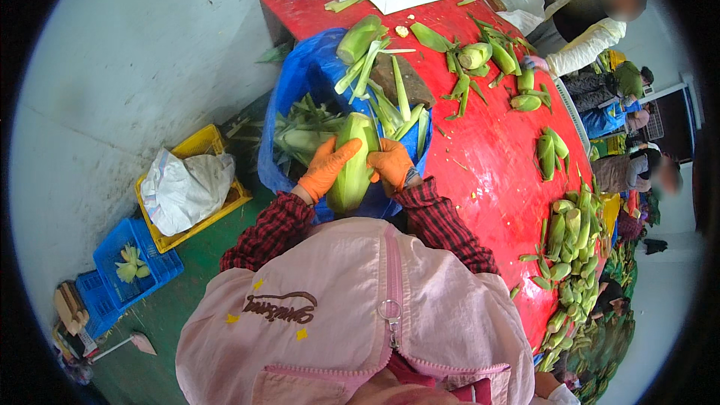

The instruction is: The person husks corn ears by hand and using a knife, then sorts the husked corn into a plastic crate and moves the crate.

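An ear of corn in green husk [350, 171] stands tilted in front of me over a blue plastic bag [271, 149]. My left hand [331, 170], in an orange glove, grips its left side with the thumb across the husk. On the opposite side my right hand [392, 163], gloved alike, has its fingers curled against the husk's edge. A thin pale strip rises beside that hand; I cannot tell whether it is a blade or husk. Stripped husks [301, 132] fill part of the bag. Another husked ear [360, 39] lies at the bag's far rim, near a brown block [413, 81].
A red-covered table [478, 197] runs along my right, with a heap of husked corn [571, 253] on it. Across it a co-worker's gloved hand [535, 63] touches corn. Yellow [163, 242] and blue crates [121, 261] stand on the floor to the left.
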Action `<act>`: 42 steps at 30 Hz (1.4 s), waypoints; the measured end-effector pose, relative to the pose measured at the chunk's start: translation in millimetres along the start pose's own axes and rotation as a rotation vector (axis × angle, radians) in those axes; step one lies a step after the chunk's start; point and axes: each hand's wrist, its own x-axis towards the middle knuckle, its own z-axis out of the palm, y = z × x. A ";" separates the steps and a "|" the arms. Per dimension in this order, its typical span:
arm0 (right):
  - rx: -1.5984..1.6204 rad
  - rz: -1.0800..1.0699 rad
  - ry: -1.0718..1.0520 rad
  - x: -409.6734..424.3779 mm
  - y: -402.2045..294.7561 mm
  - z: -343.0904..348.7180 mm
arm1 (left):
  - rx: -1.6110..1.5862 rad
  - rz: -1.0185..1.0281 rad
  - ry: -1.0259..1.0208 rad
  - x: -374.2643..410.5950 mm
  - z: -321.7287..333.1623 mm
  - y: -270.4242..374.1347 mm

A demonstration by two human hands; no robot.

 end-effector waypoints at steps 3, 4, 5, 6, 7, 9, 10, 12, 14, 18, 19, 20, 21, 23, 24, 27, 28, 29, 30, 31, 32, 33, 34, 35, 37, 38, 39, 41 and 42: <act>0.007 0.033 0.044 -2.8 2.1 0.2 | -0.032 -0.030 -0.068 2.9 -8.1 -8.5; -0.014 0.045 0.048 -3.8 2.0 0.4 | -0.047 -0.039 -0.092 3.8 -10.4 -10.0; 0.068 0.070 0.060 -2.3 4.6 -2.2 | -0.006 -0.008 -0.039 7.0 -10.8 -10.9; 0.150 0.099 0.067 -1.1 7.5 -5.1 | 0.035 0.022 0.017 7.3 -6.7 -7.2; 0.231 0.127 0.074 -0.2 9.5 -6.7 | 0.075 0.053 0.075 8.3 -3.4 -5.1; 0.270 0.107 0.068 -0.8 8.4 -4.2 | 0.172 0.154 0.132 16.0 -3.3 -16.2; 0.274 0.126 0.055 -1.3 5.7 -3.0 | 0.221 0.203 0.163 18.3 -3.5 -21.1; 0.194 0.076 0.011 5.8 10.9 -1.4 | 0.207 0.190 0.114 19.6 -0.9 -21.0; 0.288 0.061 -0.075 0.0 9.5 1.9 | 0.122 0.113 0.046 15.2 1.5 -8.8; 0.424 0.118 -0.176 -8.7 -7.4 0.2 | 0.107 0.079 -0.058 10.0 -9.1 4.7; 0.438 0.145 -0.197 -9.5 -10.5 -4.8 | 0.068 0.056 -0.045 8.3 -10.6 5.0; 0.462 0.124 -0.239 -10.6 -10.4 -11.5 | 0.028 0.032 -0.032 6.2 -12.7 5.7; 0.485 0.124 -0.231 -10.2 -10.5 -20.9 | -0.010 0.010 -0.021 4.5 -14.6 6.6; 0.582 0.113 -0.262 -10.7 -7.9 -43.4 | -0.181 0.026 -0.014 -0.7 -22.2 3.6; 0.549 0.082 -0.221 -10.7 -9.4 -52.7 | -0.368 0.019 -0.138 0.5 -29.2 0.1; 0.290 0.011 0.024 -13.4 -30.0 -66.7 | -0.628 -0.022 -0.189 -4.3 -29.7 11.2; 0.095 0.060 0.046 -1.8 -22.6 -74.9 | -0.644 -0.033 -0.154 -6.5 -23.2 20.5; -0.100 0.109 0.068 9.4 -14.7 -83.2 | -0.659 -0.044 -0.120 -6.6 -18.5 25.4; -0.418 0.057 0.182 13.3 -16.9 -75.3 | -0.680 -0.035 -0.107 -3.9 -18.1 25.6; -0.739 0.002 0.295 17.3 -17.2 -62.8 | -0.704 -0.023 -0.096 0.5 -18.6 21.5; -0.773 -0.122 0.328 19.3 -17.1 -52.8 | -0.728 -0.012 -0.084 5.6 -18.8 17.2; -0.768 -0.184 0.293 15.5 -24.2 -37.2 | -0.714 0.012 -0.028 10.8 -18.7 13.1; -0.761 -0.244 0.260 11.0 -31.8 -22.1 | -0.699 0.033 0.026 16.3 -17.1 8.5; -0.810 -0.302 0.208 4.6 -42.2 -5.0 | -0.683 0.056 0.083 21.5 -16.6 1.6; -0.999 -0.480 0.154 -3.7 -56.3 24.2 | -0.623 0.126 0.133 27.5 -11.6 -8.7; -1.064 -0.488 0.157 -3.9 -58.0 34.0 | -0.619 0.157 0.193 30.9 -8.3 -13.2; -1.087 -0.488 0.156 -1.6 -56.5 33.0 | -0.620 0.189 0.255 32.8 -4.0 -15.3; -1.134 -0.490 0.150 7.4 -51.3 30.7 | -0.547 0.219 0.332 33.6 0.9 -16.0; -1.192 -0.473 0.173 8.5 -49.3 33.2 | -0.510 0.232 0.374 31.7 2.6 -15.7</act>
